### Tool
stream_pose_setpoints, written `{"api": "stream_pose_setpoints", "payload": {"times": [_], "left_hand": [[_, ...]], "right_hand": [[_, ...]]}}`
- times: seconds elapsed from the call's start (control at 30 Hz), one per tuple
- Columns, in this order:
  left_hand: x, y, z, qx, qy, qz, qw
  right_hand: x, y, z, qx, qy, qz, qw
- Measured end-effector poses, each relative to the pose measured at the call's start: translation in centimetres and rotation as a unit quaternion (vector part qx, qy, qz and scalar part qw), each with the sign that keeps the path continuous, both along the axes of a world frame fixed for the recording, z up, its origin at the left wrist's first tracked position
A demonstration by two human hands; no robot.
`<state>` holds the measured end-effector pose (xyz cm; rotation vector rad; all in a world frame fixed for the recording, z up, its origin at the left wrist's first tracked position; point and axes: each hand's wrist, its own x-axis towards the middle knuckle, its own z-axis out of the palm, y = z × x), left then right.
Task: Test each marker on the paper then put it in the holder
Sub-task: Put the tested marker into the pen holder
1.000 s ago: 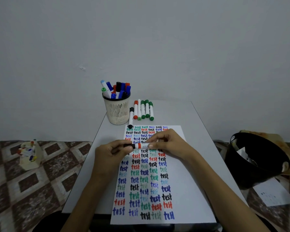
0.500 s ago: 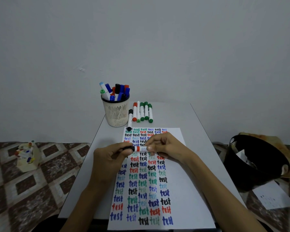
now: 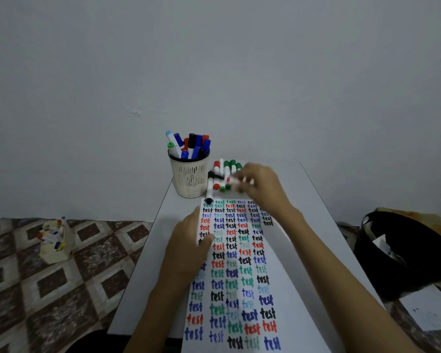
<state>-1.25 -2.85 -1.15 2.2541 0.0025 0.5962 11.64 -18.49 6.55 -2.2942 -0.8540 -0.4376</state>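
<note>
My right hand (image 3: 262,187) grips a white marker (image 3: 220,177) with a black cap, blurred by motion. It holds the marker level above the row of loose markers (image 3: 227,166), with the cap pointing left towards the cream mesh holder (image 3: 190,177). Several capped markers stand in the holder. My left hand (image 3: 189,248) rests on the left edge of the paper (image 3: 288,276), which is covered with rows of the word "test" in several colours. One black-capped marker (image 3: 209,193) lies between the holder and the paper's top edge.
The small grey table (image 3: 323,215) stands against a white wall. A black bin (image 3: 405,250) sits on the floor to the right, with a loose sheet (image 3: 428,309) beside it. A cream container of markers (image 3: 55,240) stands on the patterned floor to the left.
Both hands held the marker over the paper's middle. My left hand has let go and dropped onto the paper; my right hand has carried the marker up towards the holder.
</note>
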Motion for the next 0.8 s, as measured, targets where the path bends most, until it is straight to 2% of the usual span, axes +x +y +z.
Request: {"api": "stream_pose_setpoints", "payload": {"times": [0.07, 0.13, 0.23, 0.3, 0.4, 0.5, 0.6, 0.67, 0.8], "left_hand": [[0.2, 0.0, -0.3, 0.055, 0.023, 0.001, 0.998], [0.4, 0.0, -0.4, 0.083, 0.045, 0.010, 0.996], [0.5, 0.0, -0.3, 0.089, 0.051, 0.017, 0.995], [0.6, 0.0, -0.2, 0.092, 0.055, 0.016, 0.994], [0.7, 0.0, -0.3, 0.091, 0.055, 0.013, 0.994], [0.7, 0.1, -0.3, 0.089, 0.042, 0.012, 0.995], [0.6, 0.0, -0.3, 0.087, 0.035, 0.014, 0.995], [0.6, 0.0, -0.3, 0.087, 0.035, 0.011, 0.996], [0.7, 0.0, -0.3, 0.087, 0.035, 0.017, 0.995]], "right_hand": [[0.8, 1.2, 2.6, 0.137, 0.002, -0.014, 0.990], [1.4, 3.0, 4.9, 0.252, 0.002, 0.018, 0.968], [2.1, 5.8, 6.9, 0.329, -0.008, 0.063, 0.942], [2.4, 7.5, 7.3, 0.331, -0.022, 0.071, 0.941], [2.5, 9.3, 6.3, 0.284, -0.057, 0.059, 0.955], [2.6, 10.2, 4.7, 0.196, -0.068, 0.040, 0.977], [2.8, 10.7, 2.9, 0.082, -0.144, -0.009, 0.986], [3.1, 10.8, 1.9, 0.077, -0.160, -0.004, 0.984], [4.0, 9.5, 1.4, 0.164, -0.077, 0.028, 0.983]]}}
